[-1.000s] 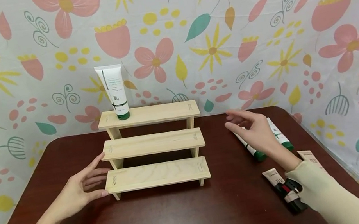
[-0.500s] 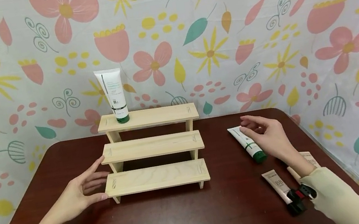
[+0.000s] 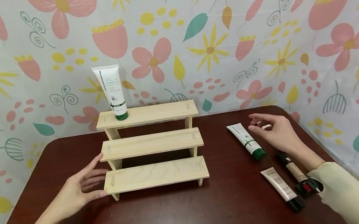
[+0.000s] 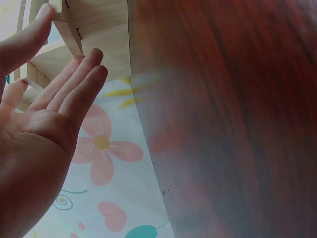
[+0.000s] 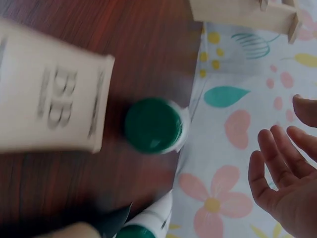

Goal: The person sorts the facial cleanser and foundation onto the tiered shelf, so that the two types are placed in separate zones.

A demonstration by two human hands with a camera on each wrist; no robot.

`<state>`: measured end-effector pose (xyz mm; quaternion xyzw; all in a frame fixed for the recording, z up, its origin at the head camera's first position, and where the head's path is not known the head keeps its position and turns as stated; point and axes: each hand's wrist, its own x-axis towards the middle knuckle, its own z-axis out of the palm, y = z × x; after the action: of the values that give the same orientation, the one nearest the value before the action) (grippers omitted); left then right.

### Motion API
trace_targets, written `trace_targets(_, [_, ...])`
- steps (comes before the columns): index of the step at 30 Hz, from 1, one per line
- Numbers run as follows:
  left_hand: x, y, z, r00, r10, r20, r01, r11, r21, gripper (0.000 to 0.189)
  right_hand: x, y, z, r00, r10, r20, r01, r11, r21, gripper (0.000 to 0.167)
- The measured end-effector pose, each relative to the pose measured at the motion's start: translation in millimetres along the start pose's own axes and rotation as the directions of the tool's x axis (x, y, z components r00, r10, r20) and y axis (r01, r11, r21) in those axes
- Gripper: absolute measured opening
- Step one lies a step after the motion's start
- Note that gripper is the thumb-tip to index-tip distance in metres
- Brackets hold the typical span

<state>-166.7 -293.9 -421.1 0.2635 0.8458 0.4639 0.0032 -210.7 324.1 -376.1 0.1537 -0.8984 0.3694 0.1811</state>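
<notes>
A three-tier wooden display stand [image 3: 156,174] stands on the dark table. My left hand [image 3: 76,190] is at its left side, thumb at the bottom step and a fingertip by the middle one; its fingers are extended in the left wrist view. A white squeeze tube with a green cap [image 3: 112,91] stands upright on the top step, at the left. My right hand [image 3: 275,131] hovers with loosely bent fingers and nothing between them. Left of it lies another white squeeze tube [image 3: 246,141]. In the right wrist view, a third white tube [image 5: 153,210] shows; the hand hides it in the head view.
A beige BB cream tube [image 3: 280,186] with a black cap lies at the right front. Beside it lies a slim beige tube [image 3: 295,170] with a black end, partly under the right wrist. A flower-patterned cloth [image 3: 166,31] hangs behind the table [image 3: 183,218].
My right hand has moved right, from over the nearer lying white tube to beyond it, uncovering that tube and hiding the other. My left hand stays at the stand.
</notes>
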Motion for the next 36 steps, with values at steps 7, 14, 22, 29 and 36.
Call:
trace_targets(7, [0.1,0.0,-0.5,1.000,-0.015,0.003,0.015,1.000,0.006,0.104,-0.2,23,-8,0.992,0.011,0.128,-0.001,0.997,-0.080,0.038])
trace_targets(14, [1.0,-0.4,-2.8,1.000,-0.005,0.000,0.005,1.000,0.020,0.104,4.9,45,-12,0.953,0.075,0.292,-0.042,0.992,-0.117,0.040])
trace_targets(22, [0.5,1.1,-2.5,1.000,-0.016,0.005,0.016,1.000,0.017,0.105,8.8,56,-14,0.900,0.158,0.406,-0.147,0.987,-0.058,0.048])
trace_targets(29, [0.0,0.1,-2.3,1.000,-0.017,0.003,0.017,1.000,0.015,0.104,12.4,62,-13,0.874,0.166,0.457,-0.173,0.985,-0.027,0.054])
trace_targets(36, [-0.9,-0.7,-1.9,1.000,-0.017,0.006,0.017,1.000,0.013,0.104,19.6,72,-8,0.836,0.194,0.514,-0.229,0.973,0.006,0.058])
